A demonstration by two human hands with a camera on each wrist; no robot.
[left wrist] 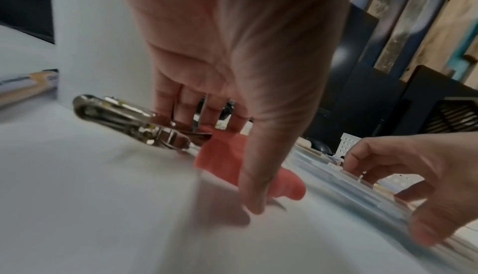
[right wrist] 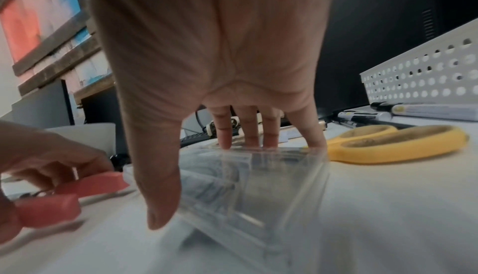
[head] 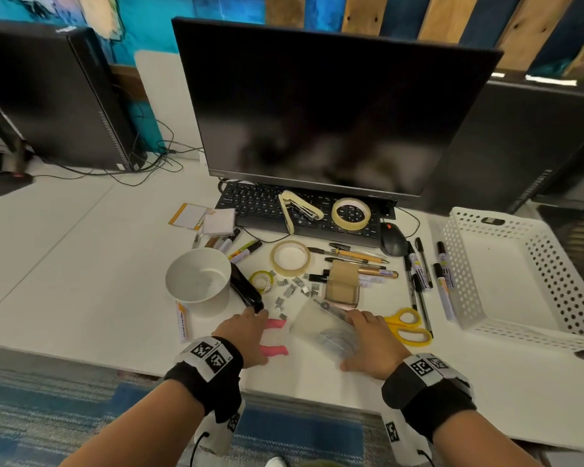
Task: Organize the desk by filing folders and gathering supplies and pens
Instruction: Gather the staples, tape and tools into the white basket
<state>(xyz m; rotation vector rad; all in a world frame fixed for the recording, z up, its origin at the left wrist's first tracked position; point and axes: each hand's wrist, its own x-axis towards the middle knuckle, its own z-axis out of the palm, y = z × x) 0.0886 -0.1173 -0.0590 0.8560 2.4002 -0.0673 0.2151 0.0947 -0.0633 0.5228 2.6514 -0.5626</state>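
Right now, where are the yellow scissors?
In the head view, the yellow scissors lie on the desk just right of the right hand, near the white basket.

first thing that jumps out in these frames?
The big dark monitor at the back, above a desk littered with pens, tape rolls and staples. At the near edge, the left hand lies over a pink-handled metal punch tool, and the right hand spans a clear plastic case, beside yellow-handled scissors.
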